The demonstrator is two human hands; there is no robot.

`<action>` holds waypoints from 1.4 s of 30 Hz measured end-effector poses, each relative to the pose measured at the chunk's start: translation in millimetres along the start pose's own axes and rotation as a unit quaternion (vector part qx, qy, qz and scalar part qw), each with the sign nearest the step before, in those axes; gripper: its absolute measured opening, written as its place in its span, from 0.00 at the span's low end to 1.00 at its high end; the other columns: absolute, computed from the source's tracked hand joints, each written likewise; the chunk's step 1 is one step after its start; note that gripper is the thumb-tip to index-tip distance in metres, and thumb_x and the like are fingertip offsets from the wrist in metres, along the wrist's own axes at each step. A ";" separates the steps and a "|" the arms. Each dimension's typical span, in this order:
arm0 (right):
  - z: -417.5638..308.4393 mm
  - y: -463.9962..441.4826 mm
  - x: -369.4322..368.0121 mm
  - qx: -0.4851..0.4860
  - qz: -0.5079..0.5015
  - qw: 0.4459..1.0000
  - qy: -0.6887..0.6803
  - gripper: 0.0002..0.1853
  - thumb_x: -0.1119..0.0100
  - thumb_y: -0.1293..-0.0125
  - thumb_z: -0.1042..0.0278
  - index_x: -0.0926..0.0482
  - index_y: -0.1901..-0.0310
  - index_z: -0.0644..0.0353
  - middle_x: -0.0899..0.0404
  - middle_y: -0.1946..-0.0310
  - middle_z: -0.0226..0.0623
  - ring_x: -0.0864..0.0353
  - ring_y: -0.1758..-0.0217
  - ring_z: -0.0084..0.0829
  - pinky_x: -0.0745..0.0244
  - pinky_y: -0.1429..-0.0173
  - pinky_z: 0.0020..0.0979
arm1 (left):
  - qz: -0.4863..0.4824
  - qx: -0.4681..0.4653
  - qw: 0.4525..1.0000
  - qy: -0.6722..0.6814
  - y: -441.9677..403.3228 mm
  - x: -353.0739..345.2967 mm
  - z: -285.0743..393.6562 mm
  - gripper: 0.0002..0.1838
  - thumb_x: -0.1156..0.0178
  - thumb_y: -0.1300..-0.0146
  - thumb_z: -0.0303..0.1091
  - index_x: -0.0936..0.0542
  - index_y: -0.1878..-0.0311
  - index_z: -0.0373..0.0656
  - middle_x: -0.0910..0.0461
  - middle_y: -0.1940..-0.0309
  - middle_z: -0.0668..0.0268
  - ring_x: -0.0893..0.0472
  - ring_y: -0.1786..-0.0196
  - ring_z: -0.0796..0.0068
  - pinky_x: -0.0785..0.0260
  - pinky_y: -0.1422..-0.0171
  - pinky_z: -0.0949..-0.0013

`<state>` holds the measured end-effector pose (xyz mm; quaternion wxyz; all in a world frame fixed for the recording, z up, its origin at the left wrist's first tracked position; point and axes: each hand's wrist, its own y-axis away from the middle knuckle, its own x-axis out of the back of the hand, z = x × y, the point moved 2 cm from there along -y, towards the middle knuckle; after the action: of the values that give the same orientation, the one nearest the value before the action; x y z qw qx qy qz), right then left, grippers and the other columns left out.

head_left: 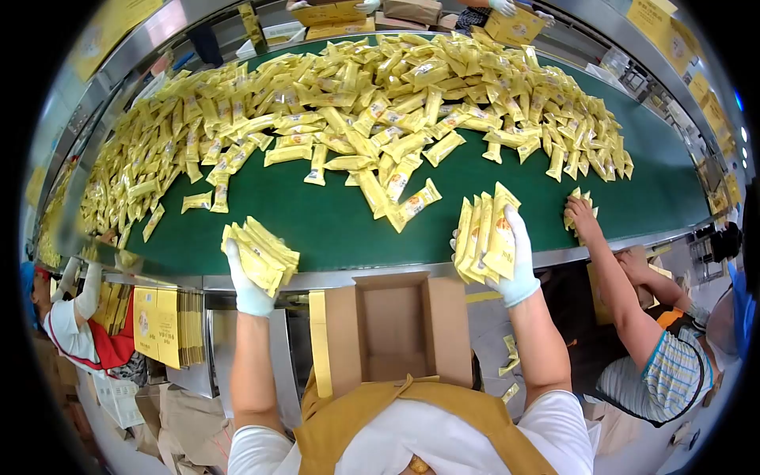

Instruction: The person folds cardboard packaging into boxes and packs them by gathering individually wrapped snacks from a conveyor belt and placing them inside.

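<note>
My left hand (248, 285), in a white glove, is closed around a bundle of yellow snack packets (263, 252) at the conveyor's near edge. Several more yellow packets (484, 237) stand side by side in my gloved right hand (519, 265), whose fingers are partly hidden behind them. Between my forearms and below the belt is an open cardboard box (447, 332) with its flaps folded out and brown inner walls showing. A large heap of loose yellow packets (380, 103) lies on the green conveyor belt (332, 226) beyond both hands.
At right, a co-worker's bare hand (583, 218) holds packets on the belt. Another co-worker (75, 317) works at left, beside a stack of folded yellow cartons (162, 324). Gloved hands (503, 7) handle boxes across the belt. Dropped packets (509, 356) lie on the floor.
</note>
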<state>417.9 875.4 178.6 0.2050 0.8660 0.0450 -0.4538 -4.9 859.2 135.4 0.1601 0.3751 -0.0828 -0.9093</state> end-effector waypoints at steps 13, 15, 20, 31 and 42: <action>151.9 41.7 -72.1 -0.021 -0.362 0.180 0.914 0.51 0.29 0.53 0.42 0.33 0.31 0.68 0.21 0.52 0.48 0.21 0.49 0.46 0.28 0.46 0.44 | -0.137 0.101 0.961 0.219 100.7 -105.4 -17.9 0.47 0.61 0.34 0.79 0.31 0.31 0.46 0.24 0.42 0.53 0.22 0.43 0.53 0.30 0.35 0.49; 163.0 36.5 -67.5 -0.063 -0.359 0.196 0.910 0.51 0.29 0.53 0.42 0.33 0.31 0.68 0.21 0.49 0.48 0.21 0.46 0.46 0.28 0.44 0.44 | -0.166 0.091 0.963 0.194 107.1 -109.6 -25.5 0.47 0.58 0.34 0.78 0.33 0.30 0.45 0.25 0.41 0.54 0.23 0.40 0.54 0.30 0.34 0.49; 230.1 30.4 31.8 -0.063 -0.350 0.182 0.917 0.49 0.30 0.49 0.39 0.33 0.31 0.64 0.22 0.44 0.49 0.21 0.42 0.46 0.25 0.42 0.45 | -0.344 0.041 0.904 -0.249 110.0 -84.1 -70.7 0.52 0.36 0.44 0.71 0.38 0.27 0.43 0.29 0.37 0.56 0.27 0.35 0.52 0.33 0.29 0.52; 232.1 59.4 28.9 -0.222 -0.321 0.224 0.893 0.34 0.40 0.32 0.52 0.35 0.27 0.54 0.25 0.36 0.51 0.20 0.36 0.50 0.23 0.41 0.49 | -0.271 -0.370 0.260 -0.850 118.5 -89.6 -141.0 0.42 0.35 0.46 0.45 0.33 0.29 0.34 0.26 0.47 0.54 0.27 0.42 0.54 0.41 0.32 0.47; 133.5 46.4 -72.1 -0.225 -0.441 0.263 0.828 0.22 0.38 0.31 0.49 0.16 0.44 0.56 0.14 0.49 0.44 0.15 0.45 0.45 0.20 0.44 0.42 | -0.561 0.101 0.097 -0.816 76.5 -121.6 -141.6 0.44 0.39 0.39 0.52 0.38 0.24 0.39 0.55 0.19 0.44 0.51 0.17 0.47 0.54 0.18 0.47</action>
<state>285.6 788.0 183.9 0.0116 0.5373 0.6659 0.5174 194.2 826.3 136.0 -0.6002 -0.6429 -0.0203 -0.4754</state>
